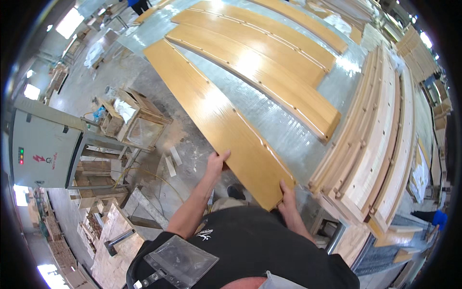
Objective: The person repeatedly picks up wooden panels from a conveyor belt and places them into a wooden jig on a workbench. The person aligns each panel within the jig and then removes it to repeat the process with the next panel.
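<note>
Both hands are gripping the near end of a long orange-brown varnished board [216, 113], which is lying slantwise on a table [284, 130] covered in clear plastic sheeting and running away to the far left. The left hand [217, 162] is clamping the board's left long edge, thumb on top; the right hand [287, 197] is clutching the near right corner, its fingers going under the wood and out of sight. The board's left edge is overhanging the table above bare concrete floor [159, 91], where open room is lying. To its right, a strip of bare sheeting is separating it from more varnished boards [260, 62] lying side by side. Further right, a stack of pale unvarnished boards [380, 139] is sitting close by the right hand. On the left, a wooden crate [137, 120] is holding something white and crumpled, hard to make out, beside a grey cabinet [43, 144]. The person's dark shirt is hiding the table's near edge.
</note>
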A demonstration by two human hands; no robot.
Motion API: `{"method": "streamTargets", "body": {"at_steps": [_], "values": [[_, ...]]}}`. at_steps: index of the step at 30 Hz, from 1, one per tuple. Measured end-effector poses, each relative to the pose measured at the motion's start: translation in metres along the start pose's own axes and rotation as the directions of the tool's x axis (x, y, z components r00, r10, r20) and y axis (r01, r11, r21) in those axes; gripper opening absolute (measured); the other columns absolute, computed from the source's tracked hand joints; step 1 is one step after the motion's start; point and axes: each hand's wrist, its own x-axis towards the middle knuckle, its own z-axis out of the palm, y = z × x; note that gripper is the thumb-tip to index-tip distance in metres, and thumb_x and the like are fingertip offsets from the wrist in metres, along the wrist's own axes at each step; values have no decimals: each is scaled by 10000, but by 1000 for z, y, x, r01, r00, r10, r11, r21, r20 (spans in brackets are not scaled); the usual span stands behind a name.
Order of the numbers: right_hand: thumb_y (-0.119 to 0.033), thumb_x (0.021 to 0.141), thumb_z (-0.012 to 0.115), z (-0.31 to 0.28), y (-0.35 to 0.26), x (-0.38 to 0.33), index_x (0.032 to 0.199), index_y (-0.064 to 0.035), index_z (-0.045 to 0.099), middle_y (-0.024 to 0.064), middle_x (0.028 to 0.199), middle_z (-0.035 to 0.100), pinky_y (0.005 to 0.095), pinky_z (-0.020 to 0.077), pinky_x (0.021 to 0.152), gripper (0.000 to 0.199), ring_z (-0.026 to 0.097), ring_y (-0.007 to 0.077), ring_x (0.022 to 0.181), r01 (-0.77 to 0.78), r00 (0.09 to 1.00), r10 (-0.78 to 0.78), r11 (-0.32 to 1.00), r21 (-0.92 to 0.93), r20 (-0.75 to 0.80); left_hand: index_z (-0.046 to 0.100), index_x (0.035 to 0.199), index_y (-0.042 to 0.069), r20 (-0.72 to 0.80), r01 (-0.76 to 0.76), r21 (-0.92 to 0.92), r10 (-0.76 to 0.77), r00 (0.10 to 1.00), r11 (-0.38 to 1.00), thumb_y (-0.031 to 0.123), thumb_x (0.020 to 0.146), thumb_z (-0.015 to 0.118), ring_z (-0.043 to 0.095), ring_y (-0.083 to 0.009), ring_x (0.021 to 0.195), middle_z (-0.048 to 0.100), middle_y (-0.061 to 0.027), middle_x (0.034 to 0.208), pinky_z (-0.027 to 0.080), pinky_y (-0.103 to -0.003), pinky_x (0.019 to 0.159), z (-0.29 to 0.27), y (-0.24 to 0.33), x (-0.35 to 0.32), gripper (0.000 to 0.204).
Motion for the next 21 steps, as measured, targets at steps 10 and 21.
{"method": "streamTargets", "body": {"at_steps": [10,21], "values": [[-192,1012,645,-27,14,-47,1355,22,532,133,1255,658,386,563,913,420,669,258,1093,261,956,-287,927,-268,-62,583,1276,-72,30,-224,-368,252,967,903,125,935,635,688,-315,1071,677,-202,1192,572,-460,946,-81,104,122,397],[-450,1006,598,-81,10,36,1485,-39,457,138,1436,562,471,487,1060,647,573,317,1269,58,897,58,967,-246,438,642,1184,-30,-318,-777,-260,709,629,573,9,809,740,710,-204,956,727,-121,1095,576,-346,862,-86,122,-177,389]]}}
